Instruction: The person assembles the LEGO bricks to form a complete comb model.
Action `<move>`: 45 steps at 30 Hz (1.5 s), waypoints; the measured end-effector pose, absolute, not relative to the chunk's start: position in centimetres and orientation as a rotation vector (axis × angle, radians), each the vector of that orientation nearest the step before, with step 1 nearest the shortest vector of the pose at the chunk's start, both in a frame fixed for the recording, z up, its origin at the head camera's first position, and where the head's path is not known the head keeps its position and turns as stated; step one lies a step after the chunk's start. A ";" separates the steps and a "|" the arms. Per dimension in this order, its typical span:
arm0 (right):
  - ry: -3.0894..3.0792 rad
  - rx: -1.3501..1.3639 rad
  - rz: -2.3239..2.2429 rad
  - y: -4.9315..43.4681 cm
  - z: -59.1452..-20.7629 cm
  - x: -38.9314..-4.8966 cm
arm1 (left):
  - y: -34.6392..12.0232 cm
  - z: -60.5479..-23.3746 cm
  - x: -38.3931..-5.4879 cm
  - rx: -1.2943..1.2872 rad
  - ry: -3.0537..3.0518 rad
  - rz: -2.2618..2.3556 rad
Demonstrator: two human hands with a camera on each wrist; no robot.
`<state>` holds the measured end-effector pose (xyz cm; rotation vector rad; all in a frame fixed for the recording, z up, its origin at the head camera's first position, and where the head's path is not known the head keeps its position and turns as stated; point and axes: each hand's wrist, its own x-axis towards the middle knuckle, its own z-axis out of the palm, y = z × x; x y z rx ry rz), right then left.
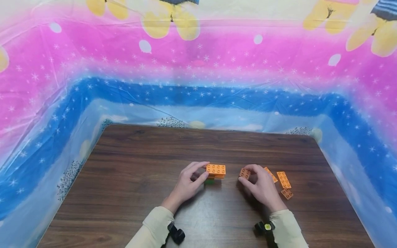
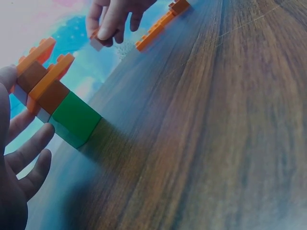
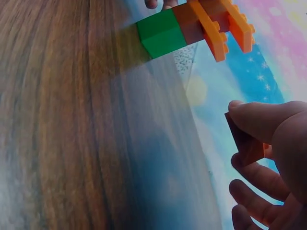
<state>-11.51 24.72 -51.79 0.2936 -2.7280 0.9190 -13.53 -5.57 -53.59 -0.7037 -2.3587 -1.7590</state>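
Observation:
A small tower of toy building bricks stands on the table, with a green block (image 2: 74,120) at its base. Above it, brown bricks (image 2: 53,97) alternate with long orange bricks (image 1: 216,169) that stick out to the right. My left hand (image 1: 187,181) holds the top of this tower at its left end, between thumb and index finger. Off to the right, my right hand (image 1: 263,186) pinches a small brown brick (image 1: 244,173) with studs up, raised above the table and apart from the tower.
To the right of my right hand lie two long orange bricks (image 1: 283,180) and a small brown brick (image 1: 286,194); the hand partly covers one orange brick (image 1: 271,175). The wooden table (image 1: 139,148) ends at a patterned cloth (image 1: 198,93) on the far side and both flanks.

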 end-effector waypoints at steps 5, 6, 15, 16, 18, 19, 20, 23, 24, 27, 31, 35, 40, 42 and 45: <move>-2.668 0.348 0.962 24.4 -51.2 -11.5 | -5.6 -53.5 -13.5 -0.715 -2.356 -1.757; -2.660 0.357 0.965 24.3 -51.1 -11.5 | -5.6 -53.5 -13.5 -0.714 -2.358 -1.758; -2.595 0.363 1.002 23.2 -49.6 -11.7 | -5.6 -53.6 -13.5 -0.704 -2.370 -1.754; -2.586 0.372 1.002 23.1 -49.5 -11.7 | -5.6 -53.6 -13.5 -0.704 -2.367 -1.754; -2.572 0.395 1.010 22.8 -49.2 -11.8 | -5.6 -53.6 -13.5 -0.705 -2.361 -1.756; -2.567 0.405 1.015 22.6 -49.0 -11.8 | -5.6 -53.6 -13.5 -0.707 -2.358 -1.757; -2.563 0.418 1.012 22.5 -49.0 -11.9 | -5.6 -53.6 -13.5 -0.709 -2.355 -1.758; -2.554 0.446 1.014 22.1 -48.7 -12.1 | -5.7 -53.5 -13.4 -0.712 -2.346 -1.759; -2.552 0.452 1.017 22.0 -48.7 -12.1 | -5.7 -53.5 -13.4 -0.712 -2.346 -1.760; -2.550 0.465 1.028 21.6 -48.4 -12.3 | -5.7 -53.5 -13.4 -0.707 -2.346 -1.761; -2.549 0.485 1.047 21.1 -48.0 -12.4 | -5.7 -53.5 -13.4 -0.700 -2.351 -1.761; -2.533 0.532 1.069 20.5 -47.6 -12.5 | -5.6 -53.5 -13.3 -0.696 -2.359 -1.750; -2.515 0.595 1.088 19.7 -47.4 -12.6 | -5.6 -53.4 -13.3 -0.689 -2.368 -1.752; -2.516 0.611 1.092 19.4 -47.4 -12.7 | -5.6 -53.4 -13.3 -0.687 -2.371 -1.754; -2.525 0.632 1.091 18.9 -47.4 -12.7 | -5.6 -53.4 -13.3 -0.690 -2.370 -1.758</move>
